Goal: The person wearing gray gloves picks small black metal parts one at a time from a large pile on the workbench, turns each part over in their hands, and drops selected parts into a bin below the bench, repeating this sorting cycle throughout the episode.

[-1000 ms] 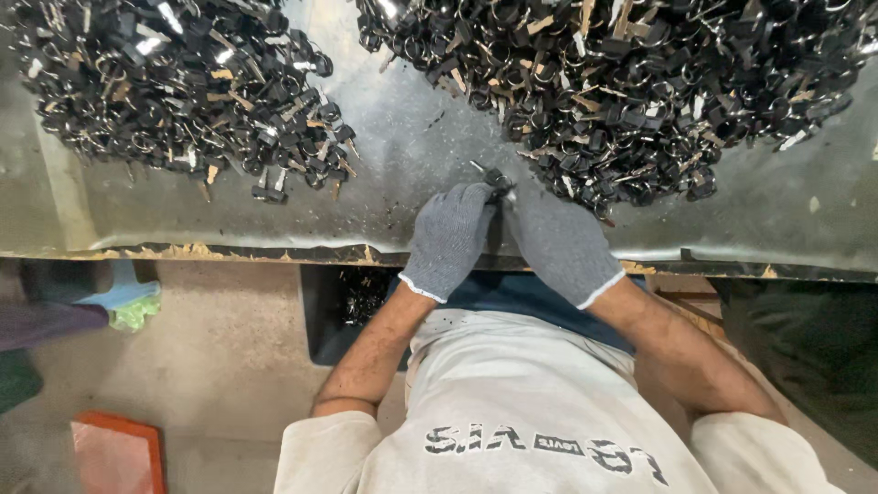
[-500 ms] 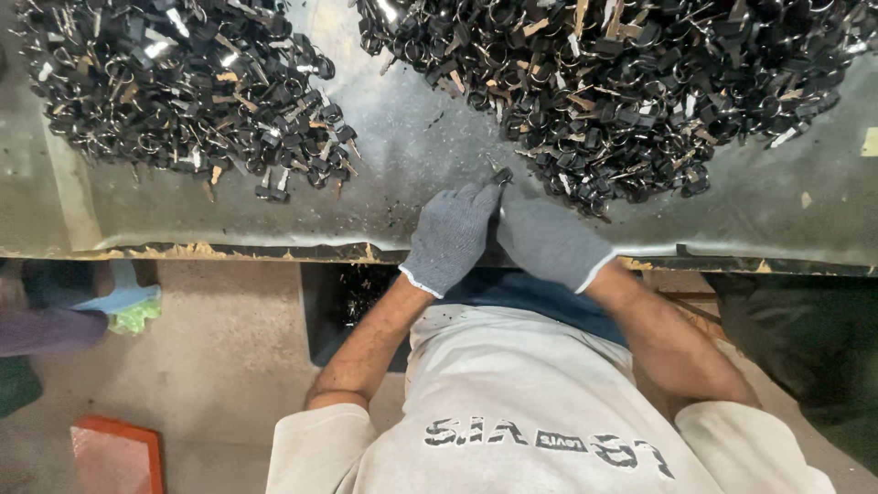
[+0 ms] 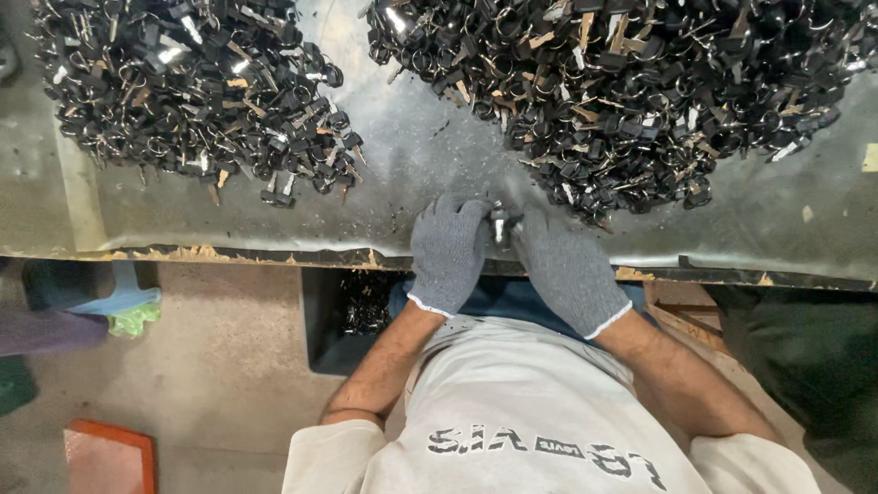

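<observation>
Both gloved hands meet at the table [image 3: 229,229] edge; left hand [image 3: 448,252] and right hand [image 3: 567,270] pinch one small key [image 3: 500,222] between closed fingertips, just below the right key pile [image 3: 631,91]; left pile [image 3: 192,91] well apart.

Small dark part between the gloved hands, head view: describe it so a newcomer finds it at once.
Start at the grey metal table with two big heaps of black keys. At its near edge, just below the right heap, the left hand and right hand, in grey knit gloves, meet. The small dark part with a shiny bit is pinched between their fingertips, the only piece held rather than lying in a heap.
</observation>
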Tool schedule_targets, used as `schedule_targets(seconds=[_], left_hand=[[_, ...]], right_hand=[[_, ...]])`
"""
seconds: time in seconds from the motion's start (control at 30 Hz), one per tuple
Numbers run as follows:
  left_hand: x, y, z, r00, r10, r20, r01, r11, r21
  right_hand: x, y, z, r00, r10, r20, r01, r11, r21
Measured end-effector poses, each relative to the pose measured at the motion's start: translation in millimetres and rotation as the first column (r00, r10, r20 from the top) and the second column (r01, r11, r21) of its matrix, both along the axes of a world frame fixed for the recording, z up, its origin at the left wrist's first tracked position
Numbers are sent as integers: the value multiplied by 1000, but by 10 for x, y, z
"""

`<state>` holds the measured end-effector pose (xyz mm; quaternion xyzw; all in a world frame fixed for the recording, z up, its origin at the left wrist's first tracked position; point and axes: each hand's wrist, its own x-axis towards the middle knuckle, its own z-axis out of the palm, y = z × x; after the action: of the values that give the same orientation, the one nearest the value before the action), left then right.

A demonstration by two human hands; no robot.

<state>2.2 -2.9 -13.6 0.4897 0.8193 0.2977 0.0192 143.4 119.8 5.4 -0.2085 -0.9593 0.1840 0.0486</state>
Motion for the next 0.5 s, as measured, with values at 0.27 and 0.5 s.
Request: schedule_targets(seconds=[0.27,0.5], left_hand=[[-19,-68,4,963,-175,204,180,984,-3],[-51,-28,6,937,-145,317,154,988,-2]], right_hand=[[-62,-140,-206,983,26,180,-65,975,213],[-89,18,-60,999,1,-44,-8,990,-140]])
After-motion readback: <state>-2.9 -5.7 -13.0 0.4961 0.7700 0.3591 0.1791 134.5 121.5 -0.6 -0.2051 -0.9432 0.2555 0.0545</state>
